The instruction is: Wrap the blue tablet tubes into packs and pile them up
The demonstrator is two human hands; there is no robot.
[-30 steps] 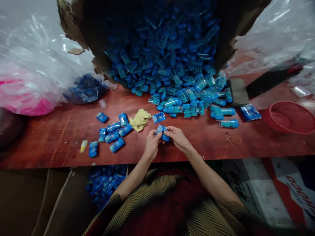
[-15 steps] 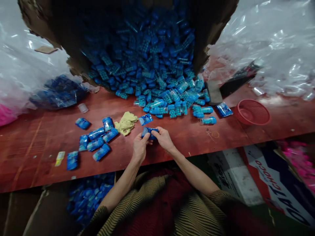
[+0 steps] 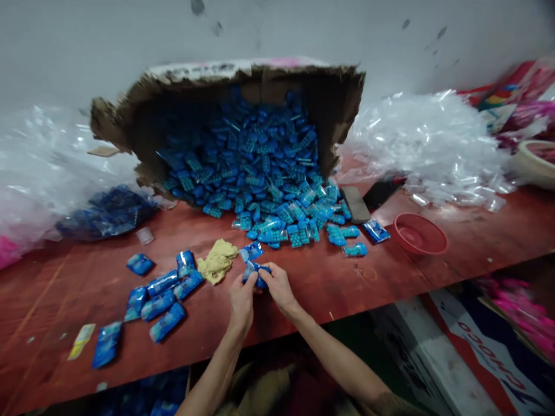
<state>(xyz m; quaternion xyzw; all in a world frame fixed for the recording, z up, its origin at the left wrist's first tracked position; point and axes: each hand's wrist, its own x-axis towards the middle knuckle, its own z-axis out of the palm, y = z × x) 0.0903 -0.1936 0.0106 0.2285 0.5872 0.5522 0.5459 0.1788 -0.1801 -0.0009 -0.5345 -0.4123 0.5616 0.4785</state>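
Note:
Between my two hands, over the red table's front part, is a small blue packet (image 3: 256, 271). My left hand (image 3: 241, 297) pinches its left side with the thumb on top. My right hand (image 3: 277, 286) grips the right side; what lies under the fingers is hidden. Just beyond them a flat blue wrapper (image 3: 251, 251) lies beside a crumpled yellow cloth (image 3: 218, 261). Several filled blue packets (image 3: 158, 304) are scattered to the left. Farther back, blue-capped clear bottles of turquoise balls (image 3: 299, 232) spill out of a torn cardboard box (image 3: 347, 115).
A red plastic basket (image 3: 420, 234) stands at the right, near a blue packet (image 3: 376, 230) and a dark block (image 3: 355, 204). Clear plastic heaps (image 3: 429, 144) flank the box. Below the table's front edge are printed cartons (image 3: 489, 358) and more blue packets (image 3: 143, 398).
The view has tilted up, so the wall and the box's top edge now show. Both hands stay on the blue packet, with the fingers slightly shifted.

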